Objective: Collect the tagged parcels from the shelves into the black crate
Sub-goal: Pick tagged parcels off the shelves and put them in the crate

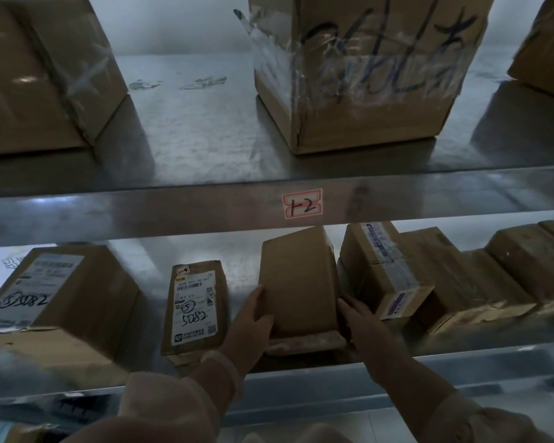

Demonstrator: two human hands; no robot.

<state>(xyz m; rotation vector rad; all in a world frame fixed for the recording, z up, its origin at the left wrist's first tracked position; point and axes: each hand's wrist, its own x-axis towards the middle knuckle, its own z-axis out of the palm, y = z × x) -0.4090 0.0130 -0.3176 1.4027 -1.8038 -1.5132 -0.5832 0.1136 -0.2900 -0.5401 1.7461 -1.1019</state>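
Observation:
A plain brown cardboard parcel (298, 282) stands on the lower metal shelf (189, 251), tilted back. My left hand (250, 321) presses its left side and my right hand (359, 318) presses its right side, so both grip it. To its left lies a small parcel (194, 305) with a white label marked "5082" and a small yellow tag. Further left sits a bigger box (61, 292) with a label also marked "5082". The black crate is not in view.
The shelf edge carries a red-and-white sticker (302, 203) reading "1-2". Several brown boxes (445, 276) crowd the lower shelf right of my hands. On the upper shelf stand a taped box (365, 75) with blue writing, another at left (39, 75) and one at far right (547, 52).

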